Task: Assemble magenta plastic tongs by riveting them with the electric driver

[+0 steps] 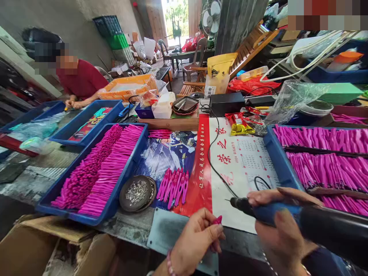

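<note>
My left hand (198,241) is closed at the table's front edge, with a small pink plastic piece (218,220) pinched between thumb and fingers; most of it is hidden. In my right hand (283,226) is a blue-and-black electric screwdriver (276,212), its thin bit pointing left, a little above and right of the pinched piece. A grey metal plate (165,224) lies partly under my left hand. Beyond it, a small group of pink tweezer-shaped pieces (174,188) rests on a printed sheet. Left of these stands a round dish (123,197) of tiny shiny metal parts.
Blue trays full of pink pieces stand left (100,218) and right (273,153). A black cable (211,153) crosses the calendar sheet (247,134) from a black box (227,103). A co-worker in a red shirt (89,78) sits far left. An open cardboard box (28,245) is below.
</note>
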Available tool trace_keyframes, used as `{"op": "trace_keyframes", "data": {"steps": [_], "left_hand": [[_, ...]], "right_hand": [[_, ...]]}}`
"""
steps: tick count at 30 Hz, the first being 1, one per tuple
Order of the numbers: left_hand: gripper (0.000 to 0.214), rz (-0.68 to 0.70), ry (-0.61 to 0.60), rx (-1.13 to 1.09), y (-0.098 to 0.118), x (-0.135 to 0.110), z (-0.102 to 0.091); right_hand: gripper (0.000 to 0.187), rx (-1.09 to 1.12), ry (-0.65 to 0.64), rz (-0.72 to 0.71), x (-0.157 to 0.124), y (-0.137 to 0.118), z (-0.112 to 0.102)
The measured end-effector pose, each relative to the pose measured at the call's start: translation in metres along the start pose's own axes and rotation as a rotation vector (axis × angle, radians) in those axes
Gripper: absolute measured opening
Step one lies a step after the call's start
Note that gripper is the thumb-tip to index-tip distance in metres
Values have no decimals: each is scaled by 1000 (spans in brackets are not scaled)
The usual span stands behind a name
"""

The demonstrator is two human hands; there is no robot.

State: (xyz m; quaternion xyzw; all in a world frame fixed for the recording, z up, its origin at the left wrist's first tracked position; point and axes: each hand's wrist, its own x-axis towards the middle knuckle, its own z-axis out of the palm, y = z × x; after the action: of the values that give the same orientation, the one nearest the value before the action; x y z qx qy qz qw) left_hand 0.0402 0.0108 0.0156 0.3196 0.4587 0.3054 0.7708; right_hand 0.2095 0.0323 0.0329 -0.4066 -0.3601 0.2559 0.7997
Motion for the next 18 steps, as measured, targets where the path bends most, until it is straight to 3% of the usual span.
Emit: {"op": "trace_keyframes", "data": {"steps": [3, 8, 14, 18], "left_hand": [[42, -27, 33, -104, -19, -3, -4], [47, -33, 33, -217, -33, -1, -15], [47, -75, 85, -263, -29, 9, -15], [44, -58, 120, -304, -19, 18, -9]], "right_hand": [[34, -13, -68, -72, 6, 24, 20], [31, -57, -138, -42, 6, 44, 21], [31, -49, -157, -52, 8, 43, 27], [33, -14, -139, -63, 5, 24, 24]]}}
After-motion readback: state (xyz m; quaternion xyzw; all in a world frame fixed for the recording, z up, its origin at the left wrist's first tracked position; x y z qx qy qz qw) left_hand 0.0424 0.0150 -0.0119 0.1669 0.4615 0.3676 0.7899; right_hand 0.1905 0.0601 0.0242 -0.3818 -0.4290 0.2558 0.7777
